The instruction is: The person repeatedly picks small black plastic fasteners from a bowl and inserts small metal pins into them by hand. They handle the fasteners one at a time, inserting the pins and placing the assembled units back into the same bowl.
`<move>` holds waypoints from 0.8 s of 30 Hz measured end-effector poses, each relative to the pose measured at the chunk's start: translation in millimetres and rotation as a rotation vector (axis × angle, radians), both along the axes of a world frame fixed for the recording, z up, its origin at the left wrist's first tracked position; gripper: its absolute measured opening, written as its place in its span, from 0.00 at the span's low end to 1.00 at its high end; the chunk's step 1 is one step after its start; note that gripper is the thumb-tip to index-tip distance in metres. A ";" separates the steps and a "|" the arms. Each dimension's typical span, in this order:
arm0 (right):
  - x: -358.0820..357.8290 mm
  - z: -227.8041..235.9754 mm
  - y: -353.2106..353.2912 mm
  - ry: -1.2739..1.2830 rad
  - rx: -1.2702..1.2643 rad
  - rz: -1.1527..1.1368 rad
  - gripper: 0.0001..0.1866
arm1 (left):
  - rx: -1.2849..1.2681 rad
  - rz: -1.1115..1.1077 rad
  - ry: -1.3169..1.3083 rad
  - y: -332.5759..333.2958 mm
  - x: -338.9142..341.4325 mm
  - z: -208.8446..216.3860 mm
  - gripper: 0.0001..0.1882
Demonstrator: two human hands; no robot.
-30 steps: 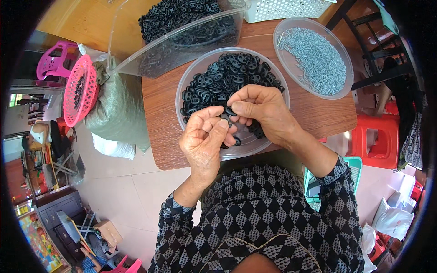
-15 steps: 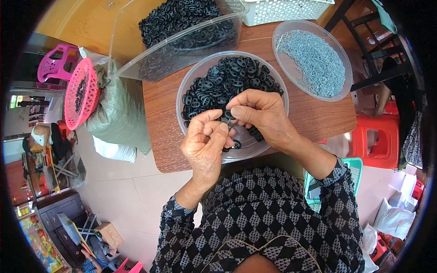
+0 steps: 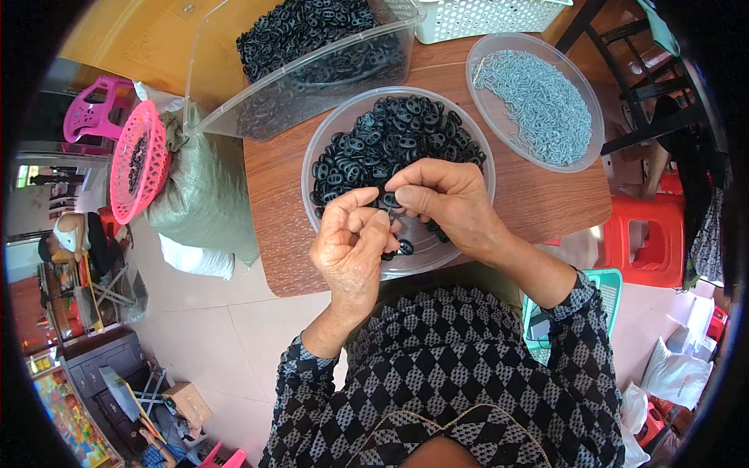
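Observation:
Over a round clear tub [image 3: 308, 160] of small black oval pieces with two holes [image 3: 402, 129], both my hands meet at the fingertips. My right hand [image 3: 456, 203] pinches one black two-hole piece [image 3: 391, 200] between thumb and index finger. Close against it, my left hand [image 3: 351, 242] has its thumb and fingers closed on a small thin silvery piece, mostly covered by the fingertips. Whether that piece sits in a hole of the black one cannot be made out. A few loose black pieces [image 3: 406, 247] lie in the tub below my fingers.
On the wooden table [image 3: 538, 207], a shallow round tray [image 3: 597, 148] of thin silvery screw-like pieces stands right. A clear bin [image 3: 204, 74] of black pieces is back left, a white basket [image 3: 499, 19] behind. A pink basket [image 3: 148, 168] rests by sacks; a red stool [image 3: 644, 242] stands right.
My right hand has shifted very slightly, and the black piece in it has tipped so its face shows more. The left hand stays nearly still.

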State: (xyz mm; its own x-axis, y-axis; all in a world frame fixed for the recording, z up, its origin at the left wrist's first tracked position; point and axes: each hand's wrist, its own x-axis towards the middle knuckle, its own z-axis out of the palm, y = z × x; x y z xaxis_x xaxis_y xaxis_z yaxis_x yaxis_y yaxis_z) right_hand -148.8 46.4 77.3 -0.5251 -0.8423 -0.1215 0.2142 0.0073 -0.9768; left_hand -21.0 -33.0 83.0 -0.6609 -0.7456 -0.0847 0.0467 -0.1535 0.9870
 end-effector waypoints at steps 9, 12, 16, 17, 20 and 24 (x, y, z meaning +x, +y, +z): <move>5.3 4.3 1.3 -0.008 0.000 -0.003 0.05 | -0.039 0.028 0.028 3.5 -1.5 -6.4 0.12; 6.8 2.7 1.3 -0.011 -0.018 -0.015 0.05 | -0.030 0.040 0.025 5.6 -3.6 -6.2 0.13; 7.7 -0.9 0.6 -0.072 -0.047 -0.020 0.05 | -0.025 0.047 0.052 6.3 -5.0 -6.9 0.14; 8.2 -3.0 0.5 -0.109 -0.069 -0.025 0.05 | -0.019 0.052 0.060 6.6 -5.3 -6.8 0.14; 8.0 -5.9 1.5 -0.171 -0.074 -0.050 0.04 | -0.028 0.022 0.042 6.1 -5.4 -7.7 0.14; 7.2 -5.2 1.0 -0.094 -0.045 -0.023 0.05 | 0.005 0.035 0.040 6.0 -4.6 -6.4 0.14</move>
